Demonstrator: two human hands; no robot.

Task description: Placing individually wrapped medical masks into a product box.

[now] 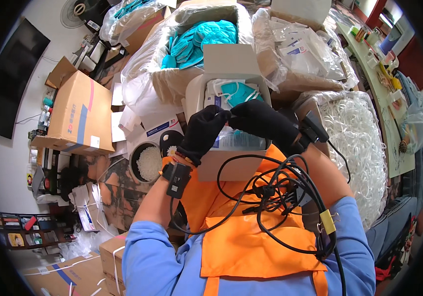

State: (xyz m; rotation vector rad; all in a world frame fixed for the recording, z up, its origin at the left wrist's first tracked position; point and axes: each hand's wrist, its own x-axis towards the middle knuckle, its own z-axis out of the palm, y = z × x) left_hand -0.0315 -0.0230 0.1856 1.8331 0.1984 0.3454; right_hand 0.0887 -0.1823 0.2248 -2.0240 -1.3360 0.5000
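Apparently, this packing is partway along. The white box (229, 59) stands open in front of the person, its far flap raised and its near flap folded down, so closing it seems left to do. Inside, a teal mask (241, 94) lies toward the far end, and clear-wrapped pieces (241, 140) sit at the near end. The black-gloved left hand (204, 132) and right hand (263, 121) meet above the box, fingers bent inward; black against black, I cannot tell whether they are closed on something thin. Farther off, a lined carton (172, 88) holds many loose masks (206, 39), and white packets (300, 48) fill another to its right, so plenty looks unboxed.
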